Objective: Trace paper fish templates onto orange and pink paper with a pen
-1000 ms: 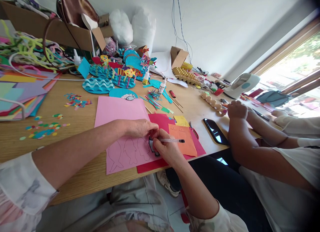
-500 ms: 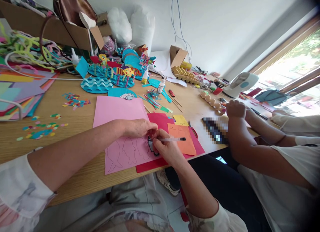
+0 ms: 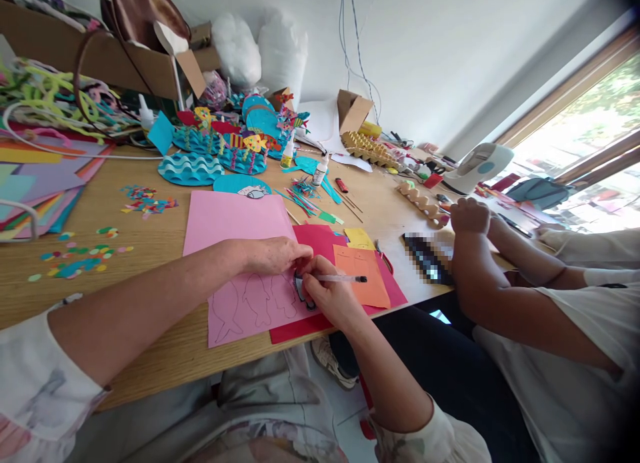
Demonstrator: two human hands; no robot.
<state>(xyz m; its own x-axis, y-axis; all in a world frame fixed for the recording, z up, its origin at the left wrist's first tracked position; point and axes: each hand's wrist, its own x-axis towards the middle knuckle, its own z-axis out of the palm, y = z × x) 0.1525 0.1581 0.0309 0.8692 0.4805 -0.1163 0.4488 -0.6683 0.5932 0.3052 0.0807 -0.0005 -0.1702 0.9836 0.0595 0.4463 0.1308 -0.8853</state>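
A pink paper sheet (image 3: 235,233) lies on the wooden table (image 3: 150,250), with fish outlines drawn along its near edge. My left hand (image 3: 277,255) presses down on a small dark-edged fish template (image 3: 301,291) at the sheet's right edge, fingertips pinched on it. My right hand (image 3: 330,296) is closed round a clear pen (image 3: 345,278), whose tip meets the template. Red paper (image 3: 320,243) and an orange sheet (image 3: 363,270) lie under and beside my right hand.
Another person's arm and fist (image 3: 470,216) rest at the right, by a phone (image 3: 425,258). Teal paper wave crafts (image 3: 190,168), confetti (image 3: 80,256), stacked coloured paper (image 3: 40,183), glue bottles (image 3: 320,170), cardboard boxes (image 3: 355,110) and an egg carton (image 3: 373,150) crowd the table's far side.
My hands stay on the template and pen with barely any shift. The view has drifted slightly, so everything sits a little lower-left in the picture.
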